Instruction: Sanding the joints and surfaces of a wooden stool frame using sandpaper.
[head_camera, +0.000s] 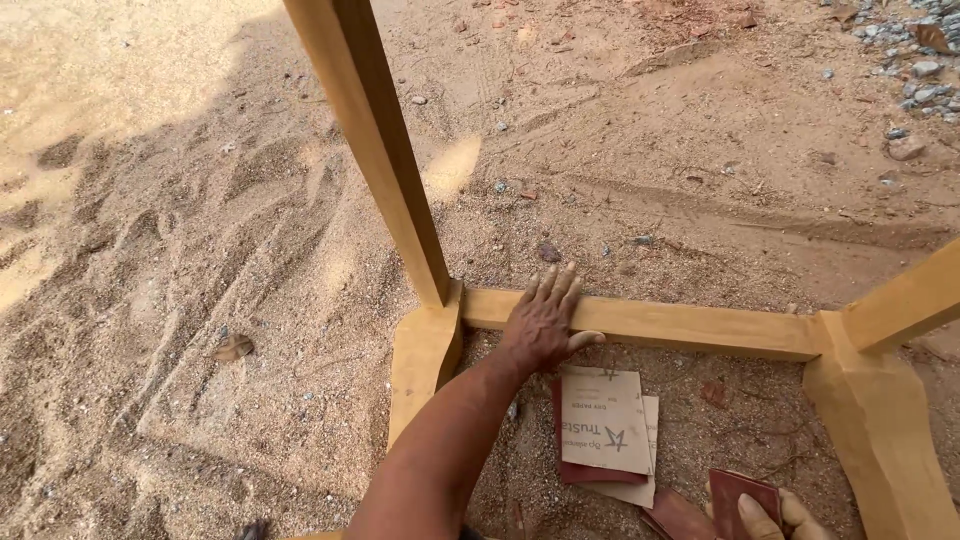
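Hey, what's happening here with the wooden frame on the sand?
A person's left hand rests flat on the lower rail of an upturned wooden frame standing on sandy ground. The right hand holds a reddish sheet of sandpaper. More sandpaper sheets lie on the sand inside the frame.
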